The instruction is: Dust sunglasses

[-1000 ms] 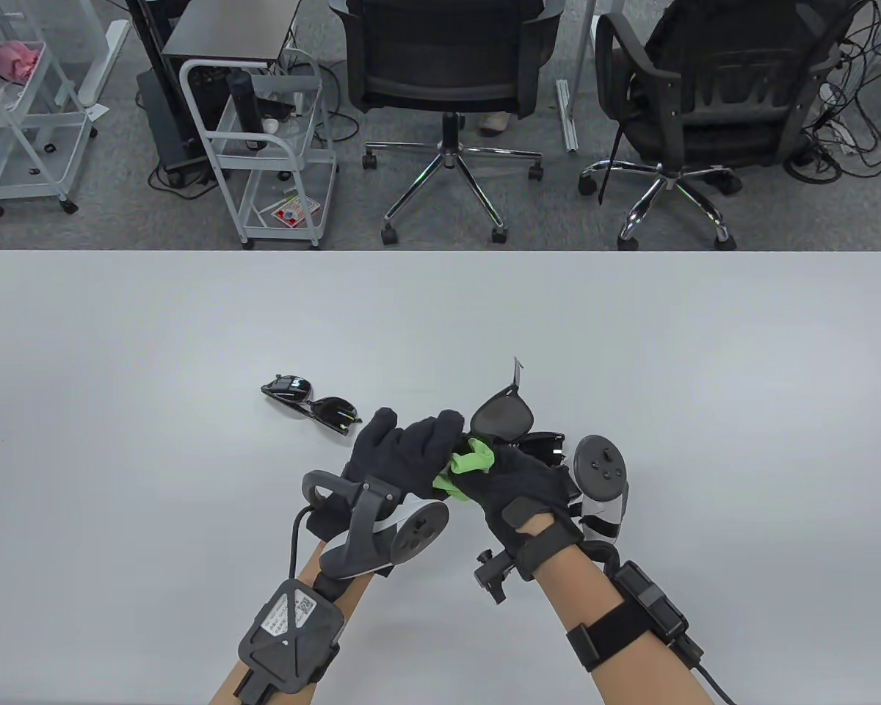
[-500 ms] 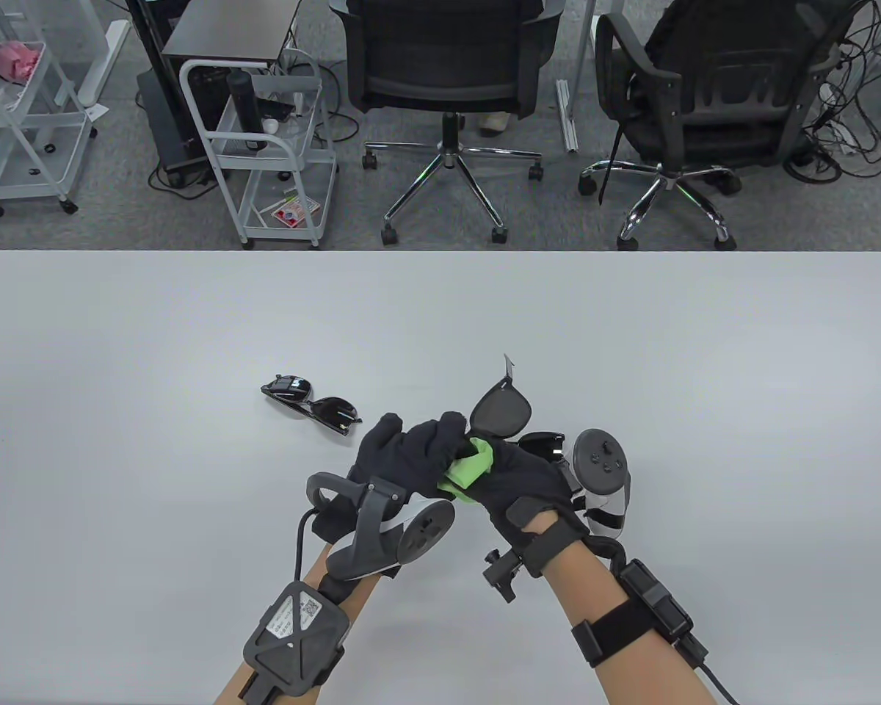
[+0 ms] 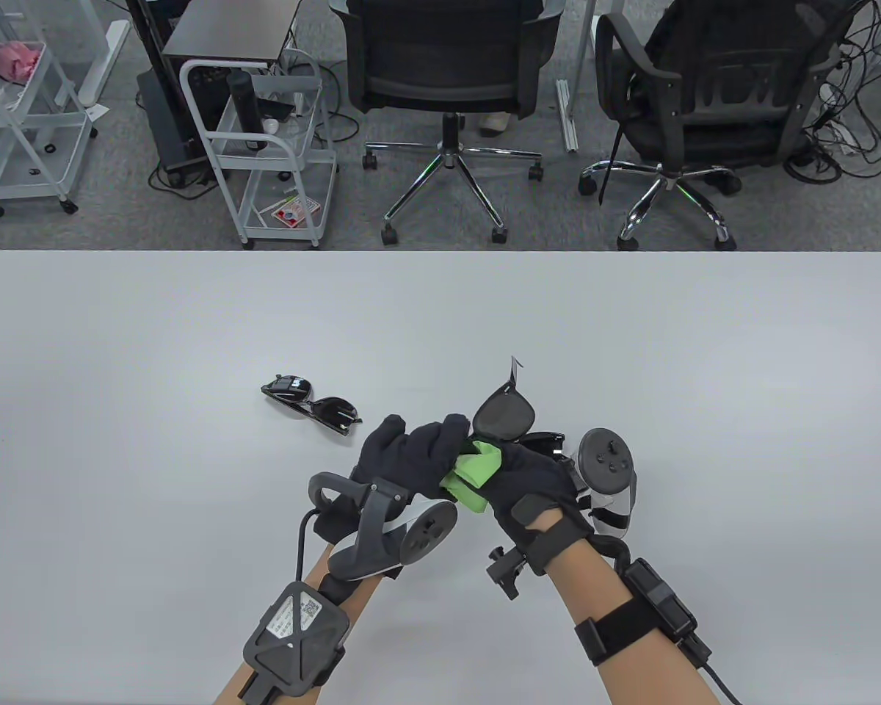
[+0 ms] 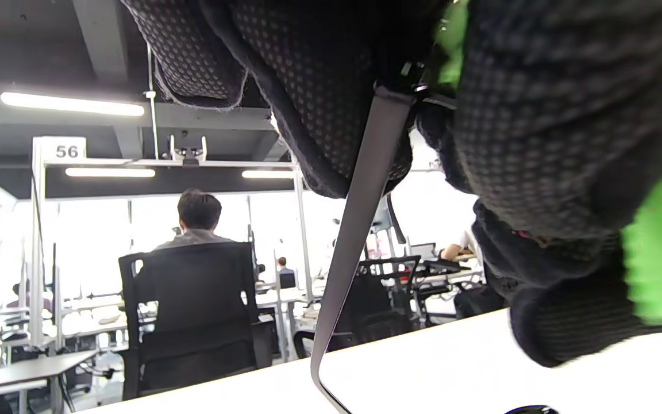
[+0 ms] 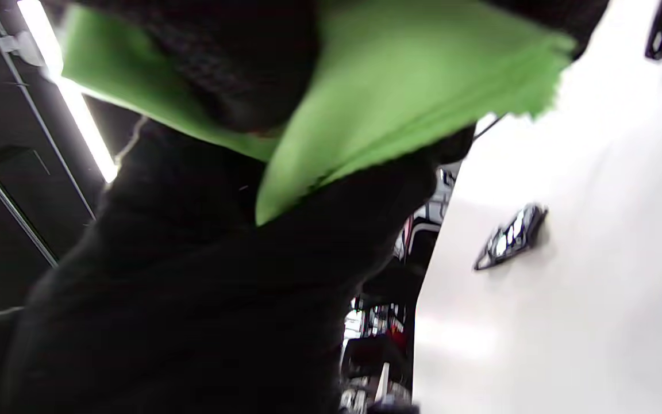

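In the table view my left hand (image 3: 415, 455) grips a pair of black sunglasses (image 3: 505, 413) above the table, one lens standing free beyond the fingers. My right hand (image 3: 525, 481) holds a green cloth (image 3: 473, 474) against the hidden lens between the two hands. The left wrist view shows one grey temple arm (image 4: 354, 230) hanging from my gloved fingers (image 4: 331, 92), with the cloth (image 4: 661, 253) at the right. The right wrist view is filled by the cloth (image 5: 400, 86) and glove.
A second pair of dark sunglasses (image 3: 312, 406) lies folded on the white table (image 3: 117, 440) left of my hands; it also shows in the right wrist view (image 5: 510, 237). Beyond the far table edge stand two office chairs (image 3: 448, 81) and wire carts (image 3: 264, 147).
The cloth has slid a little down and right along the glasses with my right hand. The held sunglasses tilted slightly. The pair on the table has not moved.
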Action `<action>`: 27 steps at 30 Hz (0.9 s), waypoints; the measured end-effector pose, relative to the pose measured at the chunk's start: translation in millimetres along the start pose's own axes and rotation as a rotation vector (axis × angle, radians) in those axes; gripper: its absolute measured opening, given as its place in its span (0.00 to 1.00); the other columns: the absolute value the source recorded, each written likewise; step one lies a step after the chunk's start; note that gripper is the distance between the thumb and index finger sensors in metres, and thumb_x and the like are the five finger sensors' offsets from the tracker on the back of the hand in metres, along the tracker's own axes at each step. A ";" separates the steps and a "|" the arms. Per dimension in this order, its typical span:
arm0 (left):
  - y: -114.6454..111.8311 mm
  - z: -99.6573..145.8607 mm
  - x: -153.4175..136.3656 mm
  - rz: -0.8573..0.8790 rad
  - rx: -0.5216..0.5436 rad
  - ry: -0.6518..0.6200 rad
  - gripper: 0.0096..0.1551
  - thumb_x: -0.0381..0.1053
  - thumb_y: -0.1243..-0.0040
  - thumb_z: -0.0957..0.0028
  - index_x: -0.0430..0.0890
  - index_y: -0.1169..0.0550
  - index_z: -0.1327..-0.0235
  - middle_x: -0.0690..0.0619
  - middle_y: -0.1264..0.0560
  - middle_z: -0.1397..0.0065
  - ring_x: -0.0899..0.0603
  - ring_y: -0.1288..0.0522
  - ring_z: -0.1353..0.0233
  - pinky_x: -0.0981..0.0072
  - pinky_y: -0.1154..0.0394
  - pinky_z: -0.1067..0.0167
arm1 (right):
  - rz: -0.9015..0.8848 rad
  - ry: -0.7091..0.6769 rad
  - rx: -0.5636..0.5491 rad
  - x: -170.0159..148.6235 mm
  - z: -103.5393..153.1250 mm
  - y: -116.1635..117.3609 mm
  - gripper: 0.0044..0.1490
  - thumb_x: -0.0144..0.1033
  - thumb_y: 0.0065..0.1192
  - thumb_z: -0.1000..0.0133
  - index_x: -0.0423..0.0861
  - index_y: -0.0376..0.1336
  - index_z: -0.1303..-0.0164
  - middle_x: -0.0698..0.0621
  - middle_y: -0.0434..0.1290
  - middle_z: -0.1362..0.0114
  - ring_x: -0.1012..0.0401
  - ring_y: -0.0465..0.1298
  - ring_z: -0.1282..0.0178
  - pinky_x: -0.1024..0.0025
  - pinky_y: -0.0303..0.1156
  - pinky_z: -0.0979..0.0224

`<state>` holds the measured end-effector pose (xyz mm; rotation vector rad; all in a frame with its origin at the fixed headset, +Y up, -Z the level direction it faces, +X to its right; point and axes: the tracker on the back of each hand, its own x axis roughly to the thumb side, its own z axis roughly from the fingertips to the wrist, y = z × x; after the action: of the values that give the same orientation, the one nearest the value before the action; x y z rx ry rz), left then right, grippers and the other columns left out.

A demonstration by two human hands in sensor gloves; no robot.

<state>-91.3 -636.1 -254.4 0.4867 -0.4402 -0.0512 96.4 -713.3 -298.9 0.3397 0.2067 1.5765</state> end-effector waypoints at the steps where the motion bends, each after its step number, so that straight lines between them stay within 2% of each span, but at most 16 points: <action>1: -1.0 0.0 0.2 0.003 -0.006 -0.001 0.59 0.68 0.17 0.84 0.60 0.28 0.31 0.65 0.20 0.38 0.64 0.10 0.51 0.57 0.23 0.29 | 0.021 0.005 0.000 -0.7 -0.1 0.1 0.27 0.35 0.74 0.53 0.42 0.73 0.43 0.47 0.81 0.42 0.48 0.82 0.42 0.39 0.68 0.33; 3: -4.0 0.4 3.3 0.004 -0.010 -0.006 0.59 0.69 0.17 0.84 0.59 0.28 0.31 0.65 0.19 0.38 0.64 0.10 0.52 0.58 0.23 0.30 | 0.088 0.034 -0.065 1.4 1.3 0.1 0.27 0.35 0.78 0.56 0.43 0.74 0.46 0.48 0.82 0.45 0.49 0.84 0.45 0.39 0.70 0.34; 6: -6.7 -0.5 8.6 0.007 -0.023 -0.013 0.59 0.69 0.18 0.83 0.58 0.28 0.31 0.65 0.19 0.38 0.64 0.10 0.52 0.58 0.22 0.30 | 0.199 0.024 -0.154 6.1 4.5 0.7 0.26 0.39 0.83 0.60 0.44 0.75 0.53 0.49 0.83 0.51 0.52 0.85 0.52 0.41 0.71 0.36; 9: -7.6 -1.3 9.1 0.009 -0.026 -0.019 0.60 0.69 0.18 0.84 0.57 0.28 0.31 0.64 0.19 0.39 0.64 0.10 0.52 0.59 0.22 0.30 | 0.238 0.004 -0.200 4.6 5.4 0.3 0.25 0.48 0.82 0.58 0.45 0.76 0.58 0.51 0.84 0.56 0.55 0.86 0.56 0.43 0.73 0.36; 12: -8.1 -1.8 4.7 0.035 -0.027 0.001 0.60 0.69 0.18 0.84 0.57 0.28 0.31 0.64 0.19 0.38 0.64 0.10 0.51 0.58 0.22 0.30 | 0.179 -0.012 -0.167 3.8 4.2 -0.8 0.25 0.49 0.74 0.53 0.44 0.77 0.55 0.50 0.84 0.54 0.53 0.86 0.54 0.42 0.72 0.35; 15: -7.5 -1.9 2.0 0.020 -0.024 0.005 0.60 0.68 0.18 0.83 0.58 0.29 0.30 0.65 0.20 0.37 0.64 0.10 0.50 0.57 0.23 0.29 | 0.101 -0.026 -0.074 0.6 1.7 -1.3 0.28 0.47 0.65 0.48 0.40 0.75 0.47 0.46 0.83 0.47 0.49 0.84 0.48 0.39 0.69 0.33; 17: -8.9 0.2 1.0 -0.003 -0.034 -0.007 0.60 0.68 0.18 0.82 0.58 0.30 0.29 0.65 0.21 0.36 0.63 0.11 0.49 0.57 0.24 0.29 | 0.040 0.003 -0.025 -3.5 0.4 -0.1 0.29 0.44 0.65 0.47 0.39 0.73 0.43 0.44 0.82 0.43 0.47 0.83 0.44 0.37 0.68 0.33; 19: -10.1 1.5 -0.1 -0.009 -0.041 -0.011 0.60 0.69 0.19 0.81 0.59 0.31 0.29 0.65 0.22 0.35 0.63 0.12 0.47 0.55 0.25 0.28 | -0.001 0.026 0.015 -6.0 -0.1 1.8 0.30 0.38 0.68 0.49 0.37 0.71 0.40 0.42 0.80 0.40 0.45 0.81 0.41 0.36 0.67 0.33; 20: -10.3 1.8 -0.4 0.001 -0.043 -0.009 0.61 0.70 0.19 0.81 0.59 0.32 0.28 0.65 0.23 0.34 0.63 0.12 0.46 0.55 0.25 0.28 | 0.011 0.025 0.000 -5.6 0.4 2.1 0.29 0.36 0.71 0.51 0.38 0.72 0.40 0.43 0.81 0.40 0.46 0.82 0.41 0.36 0.67 0.33; 24: -8.0 2.2 4.5 0.025 -0.027 -0.015 0.61 0.71 0.20 0.81 0.60 0.33 0.28 0.65 0.24 0.34 0.63 0.14 0.45 0.54 0.25 0.28 | 0.130 0.001 -0.103 0.6 3.3 2.3 0.26 0.39 0.80 0.56 0.44 0.74 0.49 0.50 0.83 0.47 0.52 0.85 0.47 0.40 0.70 0.34; 26: -6.3 2.2 7.4 0.051 -0.024 -0.021 0.62 0.73 0.22 0.81 0.59 0.33 0.27 0.65 0.23 0.35 0.63 0.14 0.47 0.55 0.25 0.28 | 0.131 -0.017 -0.179 1.3 6.0 0.4 0.26 0.51 0.81 0.56 0.45 0.77 0.57 0.51 0.85 0.55 0.54 0.86 0.54 0.42 0.72 0.35; 27: -5.6 1.9 8.1 0.062 -0.022 -0.005 0.62 0.73 0.22 0.81 0.58 0.32 0.28 0.65 0.23 0.35 0.63 0.14 0.48 0.54 0.25 0.28 | 0.125 -0.027 -0.183 2.2 5.8 0.5 0.26 0.51 0.80 0.56 0.44 0.77 0.58 0.51 0.85 0.56 0.54 0.86 0.55 0.42 0.72 0.35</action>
<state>-84.4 -643.1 -252.3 0.4511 -0.4585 0.0022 97.9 -711.6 -293.1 0.2340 0.0204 1.6987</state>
